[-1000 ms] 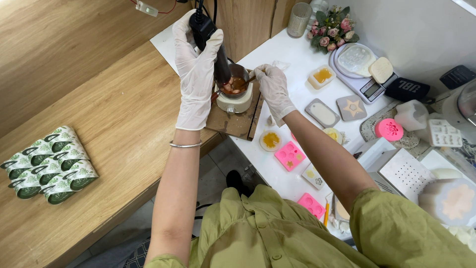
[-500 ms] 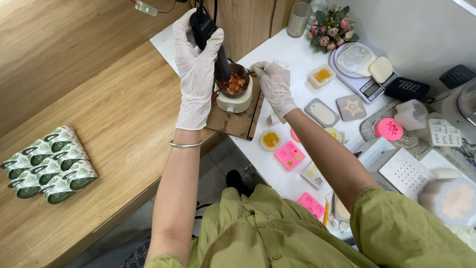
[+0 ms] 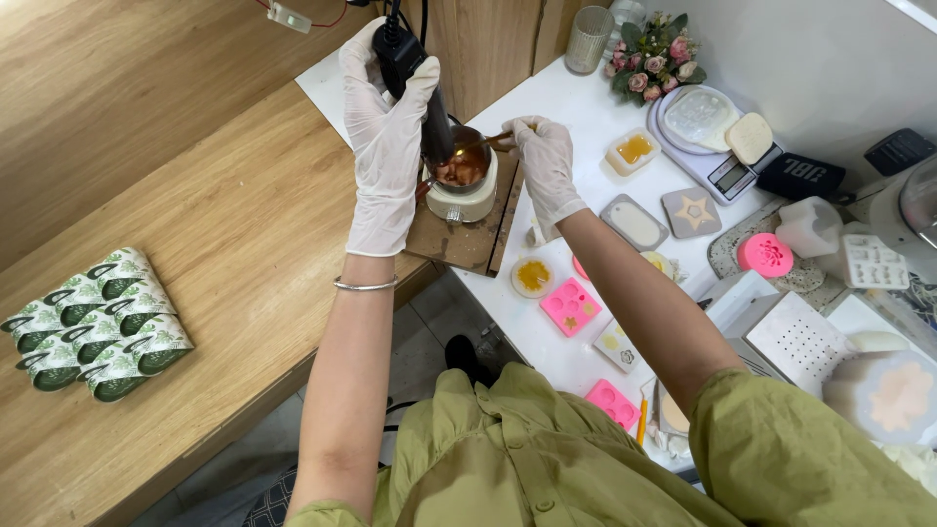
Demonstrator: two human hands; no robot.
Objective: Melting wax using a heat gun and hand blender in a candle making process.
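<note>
Two gloved hands [image 3: 390, 137], two pink moulds [image 3: 571, 305], one small pot [image 3: 463, 168].

- Our gloved left hand [image 3: 388, 146] grips a black blender [image 3: 415, 83] over the small pot [image 3: 464, 168].
- Our right hand [image 3: 544, 166] holds a spoon [image 3: 480, 142] there.

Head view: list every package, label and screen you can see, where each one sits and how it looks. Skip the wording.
Wrapped packs: stacked cluster on the wooden table at far left; rounded, white wrappers with green leaf print.
Scale display: front of the white kitchen scale at the back of the white counter; small grey rectangle, too small to read.
Speaker: right of the scale; black box with a pale logo on its side.
</note>
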